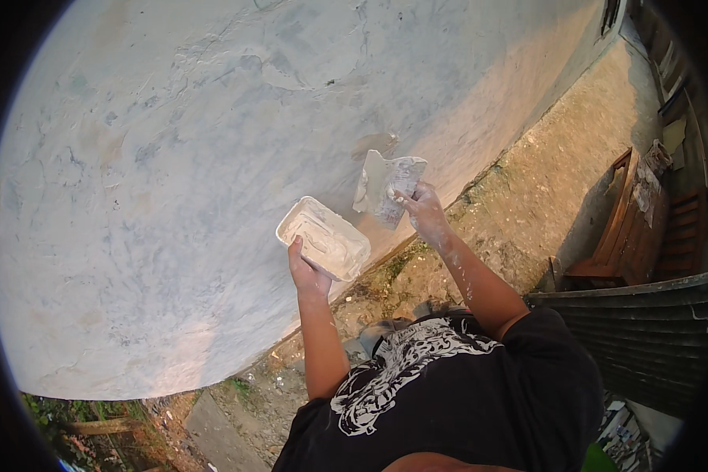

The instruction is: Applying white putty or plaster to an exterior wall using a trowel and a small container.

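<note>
Black shirt [456, 401], left fingers [296, 247] clamped round tub [290, 215], right fingers [407, 200] gripping scraper [406, 174], wall [173, 157] ahead, bench [636, 244] right

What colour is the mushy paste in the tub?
The paste is pale cream; it shows best in the head view.

- Brown, pale-flecked earthen ground [547, 173] bears a little low green growth [242, 387].
- A reddish-brown wooden bench [629, 248] stands on the ground at the right.
- Crumpled pale material [647, 189], its kind unclear, rests on the bench.
</note>
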Demonstrator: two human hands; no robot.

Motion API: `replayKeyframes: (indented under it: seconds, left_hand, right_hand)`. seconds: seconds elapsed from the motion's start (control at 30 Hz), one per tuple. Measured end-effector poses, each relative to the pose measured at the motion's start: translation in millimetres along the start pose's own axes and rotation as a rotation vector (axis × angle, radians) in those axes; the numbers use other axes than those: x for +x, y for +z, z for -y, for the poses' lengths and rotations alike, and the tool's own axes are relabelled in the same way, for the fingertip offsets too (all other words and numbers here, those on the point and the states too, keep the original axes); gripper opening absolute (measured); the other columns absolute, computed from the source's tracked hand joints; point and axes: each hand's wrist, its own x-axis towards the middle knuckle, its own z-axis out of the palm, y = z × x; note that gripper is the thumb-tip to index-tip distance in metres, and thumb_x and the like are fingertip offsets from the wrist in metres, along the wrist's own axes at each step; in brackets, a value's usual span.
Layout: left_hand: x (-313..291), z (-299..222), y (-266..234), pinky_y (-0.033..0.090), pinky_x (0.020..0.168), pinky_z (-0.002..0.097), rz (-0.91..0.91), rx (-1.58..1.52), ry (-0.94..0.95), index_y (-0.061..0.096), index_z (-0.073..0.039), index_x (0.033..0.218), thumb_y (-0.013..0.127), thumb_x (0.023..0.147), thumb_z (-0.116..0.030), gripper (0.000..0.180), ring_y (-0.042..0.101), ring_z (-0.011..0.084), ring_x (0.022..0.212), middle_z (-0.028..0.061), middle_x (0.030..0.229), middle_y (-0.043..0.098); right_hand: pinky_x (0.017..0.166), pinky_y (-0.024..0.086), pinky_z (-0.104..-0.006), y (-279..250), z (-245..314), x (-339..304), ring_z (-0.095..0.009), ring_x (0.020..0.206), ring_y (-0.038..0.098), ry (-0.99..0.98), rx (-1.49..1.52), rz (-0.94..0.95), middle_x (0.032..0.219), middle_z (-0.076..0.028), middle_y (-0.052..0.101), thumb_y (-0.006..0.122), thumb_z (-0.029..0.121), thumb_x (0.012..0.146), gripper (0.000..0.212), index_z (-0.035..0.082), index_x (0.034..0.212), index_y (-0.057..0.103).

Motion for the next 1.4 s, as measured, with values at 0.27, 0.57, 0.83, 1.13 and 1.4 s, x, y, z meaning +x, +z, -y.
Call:
replayKeyframes:
  seconds: [0.27,0.57,0.83,1.13,1.4]
  left_hand:
    - [13.1,6.7,28.0,0.044,0.104,0.0490,0.067,-0.024,0.059,0.040,-0.004,0.141,0.050,0.095,-0.033,0.055,0.051,0.0333,0.124,0.0163,0.136,0.051]
    - [0.0,15.4,62.7,0.042,0.105,0.0509,0.135,-0.050,0.033,0.039,-0.004,0.141,0.049,0.093,-0.035,0.058,0.050,0.0351,0.126,0.0172,0.137,0.050]
    - [2.1,7.4,52.6,0.042,0.106,0.0501,0.215,-0.156,0.096,0.040,-0.003,0.142,0.051,0.090,-0.039,0.063,0.051,0.0343,0.126,0.0166,0.138,0.050]
    - [-18.1,-23.2,39.0,0.043,0.105,0.0528,0.193,-0.160,0.212,0.039,-0.003,0.143,0.050,0.089,-0.043,0.068,0.048,0.0372,0.128,0.0181,0.140,0.048]
    - [-33.2,-34.6,13.6,0.043,0.105,0.0525,0.074,-0.118,0.298,0.041,-0.004,0.142,0.049,0.090,-0.043,0.066,0.050,0.0364,0.126,0.0167,0.138,0.050]
  right_hand:
    - [0.077,0.057,-0.0347,30.4,1.6,-47.5,-0.031,0.088,0.071,-0.869,-0.702,0.110,0.099,-0.018,0.072,0.066,-0.002,0.081,0.032,0.004,0.112,0.071]
    - [0.088,0.058,-0.0389,18.6,-1.1,-76.7,-0.030,0.105,0.069,-1.025,-1.083,0.010,0.112,-0.014,0.071,0.072,0.008,0.077,0.037,0.003,0.114,0.069]
    - [0.079,0.059,-0.0403,-3.5,2.2,-61.2,-0.030,0.104,0.068,-0.863,-1.139,-0.055,0.112,-0.015,0.070,0.059,-0.004,0.074,0.044,0.005,0.116,0.068]
    - [0.070,0.052,-0.0463,-14.4,19.2,8.2,-0.041,0.082,0.066,-0.302,-0.880,-0.352,0.086,-0.023,0.069,0.057,0.016,0.093,0.027,-0.001,0.113,0.064]
    - [0.072,0.051,-0.0475,27.4,-12.6,60.4,-0.041,0.081,0.066,-0.311,-1.042,-0.557,0.086,-0.021,0.069,0.058,0.014,0.093,0.028,0.004,0.118,0.064]
